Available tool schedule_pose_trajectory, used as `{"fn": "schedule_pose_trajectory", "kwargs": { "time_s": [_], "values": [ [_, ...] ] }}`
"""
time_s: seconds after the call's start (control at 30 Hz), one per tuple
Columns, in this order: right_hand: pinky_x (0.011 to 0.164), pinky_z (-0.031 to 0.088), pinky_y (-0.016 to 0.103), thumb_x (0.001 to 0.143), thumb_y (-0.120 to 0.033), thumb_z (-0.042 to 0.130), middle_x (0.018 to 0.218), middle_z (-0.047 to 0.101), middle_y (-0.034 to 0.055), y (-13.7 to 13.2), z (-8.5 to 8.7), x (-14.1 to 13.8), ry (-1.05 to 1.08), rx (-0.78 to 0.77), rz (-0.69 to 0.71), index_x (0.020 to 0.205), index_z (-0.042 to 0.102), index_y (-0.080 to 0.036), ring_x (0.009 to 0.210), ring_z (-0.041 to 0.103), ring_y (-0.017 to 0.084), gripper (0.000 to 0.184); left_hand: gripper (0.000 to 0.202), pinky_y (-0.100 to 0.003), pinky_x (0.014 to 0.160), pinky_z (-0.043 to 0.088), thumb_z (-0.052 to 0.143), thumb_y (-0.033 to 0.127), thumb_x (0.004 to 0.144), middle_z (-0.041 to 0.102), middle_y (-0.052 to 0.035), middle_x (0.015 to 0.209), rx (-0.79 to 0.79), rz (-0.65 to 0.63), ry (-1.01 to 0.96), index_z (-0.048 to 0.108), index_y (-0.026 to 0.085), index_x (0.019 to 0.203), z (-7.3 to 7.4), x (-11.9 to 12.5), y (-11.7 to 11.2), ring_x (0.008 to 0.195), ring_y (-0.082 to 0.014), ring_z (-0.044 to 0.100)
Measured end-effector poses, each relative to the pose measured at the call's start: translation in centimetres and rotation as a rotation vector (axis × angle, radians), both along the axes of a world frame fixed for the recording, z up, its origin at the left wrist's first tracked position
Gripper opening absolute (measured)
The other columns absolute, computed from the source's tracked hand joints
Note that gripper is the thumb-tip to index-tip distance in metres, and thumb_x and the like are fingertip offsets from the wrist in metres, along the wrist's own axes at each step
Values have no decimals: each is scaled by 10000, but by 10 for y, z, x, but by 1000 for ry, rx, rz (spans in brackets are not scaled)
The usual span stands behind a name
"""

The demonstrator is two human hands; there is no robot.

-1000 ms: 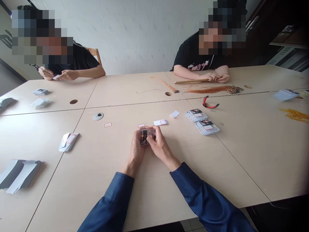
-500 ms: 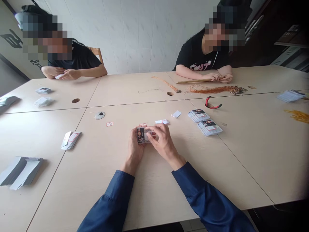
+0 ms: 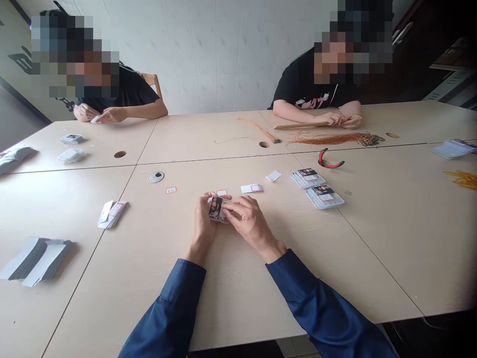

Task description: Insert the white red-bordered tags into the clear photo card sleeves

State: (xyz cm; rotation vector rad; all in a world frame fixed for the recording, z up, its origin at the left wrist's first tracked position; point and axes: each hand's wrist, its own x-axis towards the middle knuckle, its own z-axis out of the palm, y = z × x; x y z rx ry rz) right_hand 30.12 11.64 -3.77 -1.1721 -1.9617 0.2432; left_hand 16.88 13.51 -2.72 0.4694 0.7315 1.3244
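In front of me my left hand (image 3: 203, 223) is wrapped round a small clear plastic box (image 3: 215, 209) with a black printed label. My right hand (image 3: 252, 220) is closed at the box's right side, thumb and fingertips pinching there and covering part of it. Just beyond the box lies a small red-edged sticker (image 3: 221, 192). A folded white card (image 3: 252, 188) rests past my right fingers. To the right stand two stacks of similar labelled boxes, a nearer stack (image 3: 325, 198) and a farther stack (image 3: 307, 177).
Red-handled pliers (image 3: 331, 161) lie near a bundle of orange cords (image 3: 335, 139). At left are folded cards (image 3: 112, 215) and a pile of grey-white cards (image 3: 46, 261). Two people sit across the table, a left person (image 3: 139, 97) and a right person (image 3: 294, 84), both handling things.
The box has tilted and moved slightly left in my left hand. My right fingers have shifted left over its label. The left person's hands have moved; the view has shifted a little.
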Motion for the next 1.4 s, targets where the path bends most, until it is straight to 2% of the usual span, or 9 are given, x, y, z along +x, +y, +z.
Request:
{"fn": "schedule_pose_trajectory", "kwargs": {
  "time_s": [0.17,0.27,0.5,0.63,0.73,0.93,1.13,1.27,1.4],
  "values": [
    [865,521,396,925,-221,617,933,710,64,0,0,1,133,-46,-58,999,725,-238,909,638,233,132,147,-306,692,521,537,275,781,740,-80,907,-4,-169,-88,614,176,858,3,-6,2,808,-218,694],
    [847,537,386,928,-234,616,945,720,69,1,-1,2,182,-72,-90,1009,723,-222,913,643,234,135,182,-304,700,526,565,285,805,727,-79,942,57,-229,-87,652,163,908,4,-4,1,812,-203,679],
    [805,546,357,907,-151,610,907,714,60,-5,2,-5,160,-39,-51,1037,704,-204,853,641,218,169,288,-230,598,478,560,407,869,700,-43,910,-23,8,45,688,154,920,-4,5,2,694,-130,629],
    [778,548,337,916,-160,598,864,706,48,-8,5,-9,200,-45,-51,930,693,-211,818,649,204,109,359,-243,604,491,478,427,917,678,-46,800,-59,24,5,675,137,841,0,5,1,654,-136,620],
    [786,555,330,901,-153,616,932,718,56,-7,5,-9,244,-52,-86,974,685,-201,810,659,191,111,329,-243,595,491,473,388,917,671,-37,756,-77,23,-20,668,141,823,2,4,1,611,-130,606],
    [810,554,341,914,-157,601,899,704,59,-7,3,-10,210,-56,-40,1021,700,-203,854,648,205,153,273,-232,583,482,545,402,868,669,-15,744,-67,46,5,660,159,821,-5,5,1,621,-128,622],
    [784,554,338,894,-151,600,866,690,51,-8,2,-14,254,-128,-34,913,676,-206,833,644,202,95,255,-204,548,444,556,391,856,622,10,682,-73,76,35,635,162,774,-7,6,1,562,-95,572],
    [758,556,318,883,-172,612,902,700,49,-8,0,-14,332,-192,-78,934,648,-197,796,655,182,67,264,-213,562,460,530,395,868,637,-5,729,-66,72,47,643,163,809,-5,7,0,606,-110,593],
    [766,547,319,891,-163,599,901,704,51,-8,0,-13,283,-142,-77,932,658,-201,804,652,186,82,275,-209,567,454,537,424,861,619,0,749,-66,60,110,649,175,832,-4,8,-2,634,-111,580]
  ]
}}
